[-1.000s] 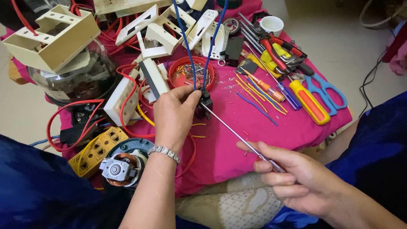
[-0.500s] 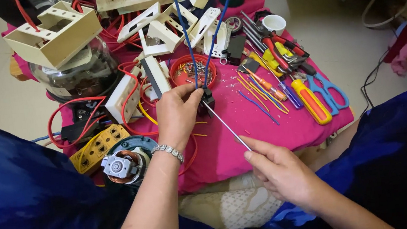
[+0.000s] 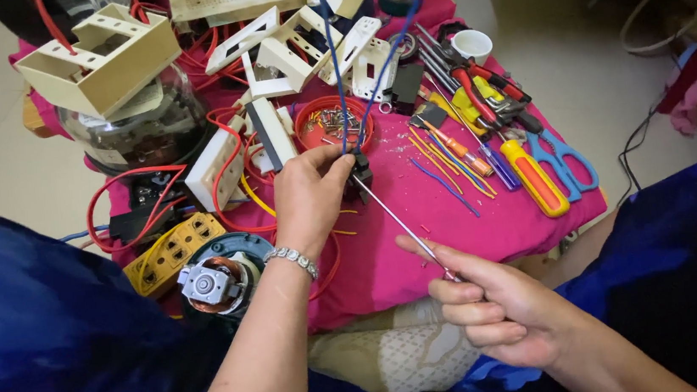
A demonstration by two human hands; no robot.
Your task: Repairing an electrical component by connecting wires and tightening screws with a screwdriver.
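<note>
Two hands are seen over a pink cloth [image 3: 453, 220] crowded with electrical parts. Compared with one second ago, the right hand [image 3: 496, 310] has been drawn a little closer to the body and lower in the view, while the tip of the thin screwdriver [image 3: 398, 224] is kept at the small black component [image 3: 361, 172]. The left hand [image 3: 310, 193] has hardly moved. From this it is judged that the screw is being turned, not that the tool is being taken away.

At 9 o'clock from the left hand, a yellow socket block [image 3: 168, 254] and a round motor with copper winding [image 3: 220, 278] are lying. At 11 o'clock, a glass jar [image 3: 137, 127] is standing, with a cream plastic frame [image 3: 101, 58] on top.

The left hand is closed on the black component, pinched between thumb and fingers at the centre of the cloth; two blue wires [image 3: 336, 69] rise from it toward 12 o'clock. Just behind it, a red round dish [image 3: 333, 125] with small screws is placed.

The right hand is closed around the screwdriver handle, at 5 o'clock from the component.

At 2 o'clock, a yellow-and-red handled screwdriver [image 3: 534, 178], blue scissors [image 3: 571, 168] and a small white cup [image 3: 471, 44] are lying. No packages, labels or signs can be made out.
</note>
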